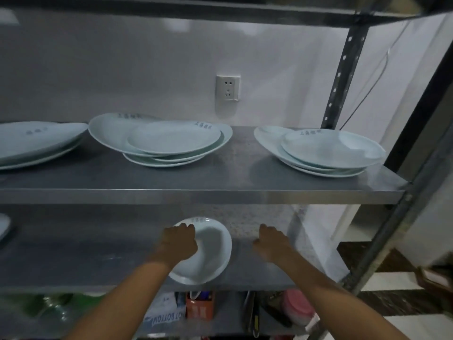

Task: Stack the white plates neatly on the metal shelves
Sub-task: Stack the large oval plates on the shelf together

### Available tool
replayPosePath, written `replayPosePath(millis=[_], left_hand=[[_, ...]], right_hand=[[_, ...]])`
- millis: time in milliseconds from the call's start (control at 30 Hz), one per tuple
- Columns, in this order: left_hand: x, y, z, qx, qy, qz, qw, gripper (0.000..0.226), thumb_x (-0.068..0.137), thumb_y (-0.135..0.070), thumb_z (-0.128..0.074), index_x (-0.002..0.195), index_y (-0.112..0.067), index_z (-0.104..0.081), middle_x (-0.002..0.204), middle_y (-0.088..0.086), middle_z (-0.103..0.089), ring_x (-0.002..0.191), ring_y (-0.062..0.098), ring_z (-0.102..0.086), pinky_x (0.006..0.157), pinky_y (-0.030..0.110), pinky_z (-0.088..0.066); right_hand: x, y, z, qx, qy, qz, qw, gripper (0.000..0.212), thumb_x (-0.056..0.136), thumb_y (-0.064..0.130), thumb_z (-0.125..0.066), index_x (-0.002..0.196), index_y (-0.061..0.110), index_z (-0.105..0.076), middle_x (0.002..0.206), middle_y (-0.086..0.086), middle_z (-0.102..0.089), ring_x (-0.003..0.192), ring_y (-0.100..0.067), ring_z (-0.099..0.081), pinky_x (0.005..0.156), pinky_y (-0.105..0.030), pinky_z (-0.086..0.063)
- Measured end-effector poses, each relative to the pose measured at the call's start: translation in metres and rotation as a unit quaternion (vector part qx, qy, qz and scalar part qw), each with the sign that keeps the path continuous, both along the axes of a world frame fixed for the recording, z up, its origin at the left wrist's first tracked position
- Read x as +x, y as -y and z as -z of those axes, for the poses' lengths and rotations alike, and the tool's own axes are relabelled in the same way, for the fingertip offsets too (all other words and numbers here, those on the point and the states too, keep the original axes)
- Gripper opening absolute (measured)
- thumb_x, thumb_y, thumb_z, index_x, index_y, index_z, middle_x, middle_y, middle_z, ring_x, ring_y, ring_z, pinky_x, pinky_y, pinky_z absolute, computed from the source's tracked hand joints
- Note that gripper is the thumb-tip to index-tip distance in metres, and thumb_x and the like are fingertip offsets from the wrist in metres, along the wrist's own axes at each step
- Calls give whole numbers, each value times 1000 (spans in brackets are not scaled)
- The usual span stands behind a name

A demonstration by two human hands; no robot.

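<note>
1. Both forearms enter from the bottom edge and reach onto the lower shelf (73, 261).
2. Left hand (177, 242): laid on the left rim of a white plate (210, 253), fingers curled over the rim, gripping it.
3. Right hand (270, 241): just right of the plate, not touching it. Palm faces down over the shelf surface, fingers loosely bent, holding nothing. Contact with the shelf cannot be confirmed.
4. The plate lies flat on the lower shelf, near its front edge and about mid-width. Printed marks show on its far rim; they are too blurred to read.
5. At the far left of the lower shelf, the edge of a second plate (3, 225) is cut off by the frame.
6. The upper shelf (196, 190) carries 3 stacks of white plates:
   - Left stack (36, 141): partly out of frame, large plates.
   - Middle stack (159, 139): plates of mixed size, not aligned; a smaller plate sits offset to the right on a larger one.
   - Right stack (318, 150): close to the shelf's right end, also misaligned, with the top plate shifted to the right.
7. The 3 stacks stand well apart from each other.
8. A wall socket (227, 90) is mounted on the wall behind the upper shelf, between the middle and right stacks.
9. A perforated metal upright (343, 69) rises at the right rear corner.
10. Below the lower shelf, blurred items are visible, including a red carton (199, 306) and a pink container (297, 307).
</note>
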State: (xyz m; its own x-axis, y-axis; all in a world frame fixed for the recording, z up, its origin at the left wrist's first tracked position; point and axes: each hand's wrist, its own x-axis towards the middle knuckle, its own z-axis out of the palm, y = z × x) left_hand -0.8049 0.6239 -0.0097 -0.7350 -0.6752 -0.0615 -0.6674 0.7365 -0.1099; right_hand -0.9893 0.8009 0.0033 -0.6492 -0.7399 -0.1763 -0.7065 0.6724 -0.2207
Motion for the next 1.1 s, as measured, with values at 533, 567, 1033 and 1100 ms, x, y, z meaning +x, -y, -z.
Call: replayPosePath(millis=[533,567,1033,1100], left_hand=[[65,-171,-81,-33,-29,8,999,39,85,-29,-39,120,-16,-49,112,4,-60,93,27,-59,70,35,-41],[69,-178,-91,-39,-46,18,998,38,85,-27,-40,119,-16,-50,110,4,-61,91,27,-59,69,35,-41],[76,-242,-252,-142,-150,137,969,16,83,-31,-42,91,-18,-48,98,5,-59,86,30,-58,67,36,-38],[64,-238,-264,-160,-157,143,964,17,81,-31,-43,90,-18,-50,96,5,-60,83,28,-57,64,35,-37]], right_hand=[[76,-170,-78,-46,-59,-45,996,34,91,28,-40,117,10,-53,119,-12,-56,103,-33,-57,77,-35,-43],[84,-180,-86,-56,-70,-35,995,32,91,27,-40,114,9,-54,118,-13,-56,101,-33,-58,76,-36,-44],[125,-257,-222,-138,-175,40,974,18,85,30,-42,81,16,-53,82,-2,-56,74,-23,-57,62,-33,-46],[109,-259,-242,-147,-196,51,968,18,85,29,-41,84,17,-53,82,-2,-55,73,-21,-56,62,-33,-47]])
